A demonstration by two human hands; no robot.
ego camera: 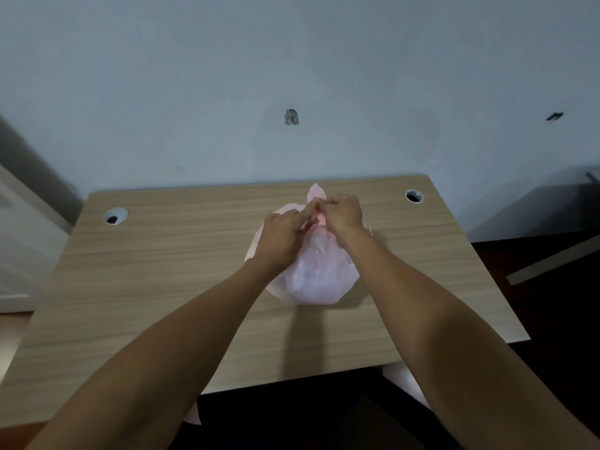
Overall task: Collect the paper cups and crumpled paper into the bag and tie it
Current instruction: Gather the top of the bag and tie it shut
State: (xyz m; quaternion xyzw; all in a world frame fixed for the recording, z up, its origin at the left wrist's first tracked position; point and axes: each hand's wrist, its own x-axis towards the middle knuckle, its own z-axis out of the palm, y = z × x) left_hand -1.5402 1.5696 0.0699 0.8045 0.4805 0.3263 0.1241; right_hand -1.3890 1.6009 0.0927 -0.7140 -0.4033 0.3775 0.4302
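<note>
A thin pink plastic bag sits bulging on the wooden table, past its middle. Pale shapes show faintly through the plastic; I cannot tell what they are. My left hand and my right hand meet over the bag's top, both closed on its gathered pink handles. One handle end sticks up behind my fingers. No loose cups or crumpled paper show on the table.
Two round cable holes are set in the table, one at the back left and one at the back right. A grey wall stands right behind the table. A dark low surface lies to the right.
</note>
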